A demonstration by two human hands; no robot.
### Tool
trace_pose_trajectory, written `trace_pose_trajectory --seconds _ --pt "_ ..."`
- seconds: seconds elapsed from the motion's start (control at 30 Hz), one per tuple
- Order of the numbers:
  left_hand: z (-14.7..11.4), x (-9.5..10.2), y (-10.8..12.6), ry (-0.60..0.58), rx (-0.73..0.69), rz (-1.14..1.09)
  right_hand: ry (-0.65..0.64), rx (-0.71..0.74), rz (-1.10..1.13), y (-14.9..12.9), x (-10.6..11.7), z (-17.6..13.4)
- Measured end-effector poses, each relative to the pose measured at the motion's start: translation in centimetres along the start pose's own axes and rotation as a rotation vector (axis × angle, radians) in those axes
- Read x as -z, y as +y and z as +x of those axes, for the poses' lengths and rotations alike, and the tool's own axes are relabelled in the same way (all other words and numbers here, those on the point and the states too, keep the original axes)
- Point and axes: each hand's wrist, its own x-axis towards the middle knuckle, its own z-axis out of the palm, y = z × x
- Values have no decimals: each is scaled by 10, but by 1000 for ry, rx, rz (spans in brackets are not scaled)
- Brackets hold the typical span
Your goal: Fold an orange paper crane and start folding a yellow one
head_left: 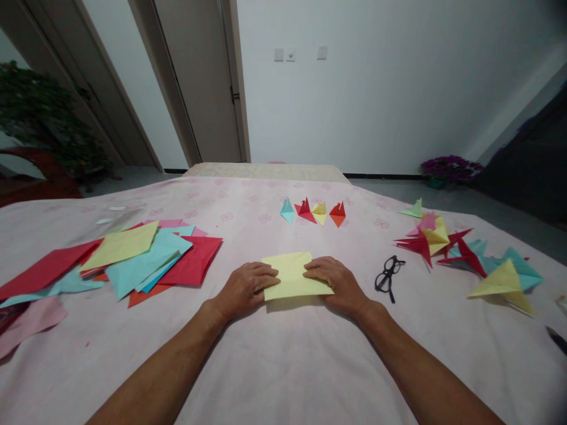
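Observation:
A pale yellow sheet of paper (292, 276), seemingly folded into a rectangle, is held just in front of me at the middle of the table. My left hand (248, 287) grips its left edge, fingers lying over the top and the thumb hidden beneath. On the opposite edge my right hand (337, 286) grips it the same way. A shadow shows below the paper's near edge, which looks slightly raised off the cloth.
Colored paper sheets (146, 260) lie piled at left. Small folded cranes (305, 211) stand in a row beyond my hands. Black glasses (390, 277) rest right of my right hand, with larger folded paper pieces (502, 283) farther right. A pink floral cloth (283, 366) covers the table.

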Motion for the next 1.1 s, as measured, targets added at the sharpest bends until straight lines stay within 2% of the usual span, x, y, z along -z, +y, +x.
trace_pose_trajectory --seconds 0.13,0.23,0.33,0.43,0.77,1.0,1.1 --pt "-2 -5 -7 57 110 -100 19 -65 35 0 -1 1" --pt "-1 -8 -10 84 246 -143 53 -184 70 -2 -1 3" --pt "2 -7 -9 93 373 -110 67 -332 70 -3 -2 6" --pt "7 -7 -4 105 453 -26 40 -415 -12 -2 -3 10" --pt "15 -9 14 109 545 253 60 -472 -267 -7 -7 16" --pt "13 -5 17 139 534 373 77 -482 -350 -10 -9 17" --pt "13 -6 17 199 472 395 119 -477 -367 -10 -10 16"
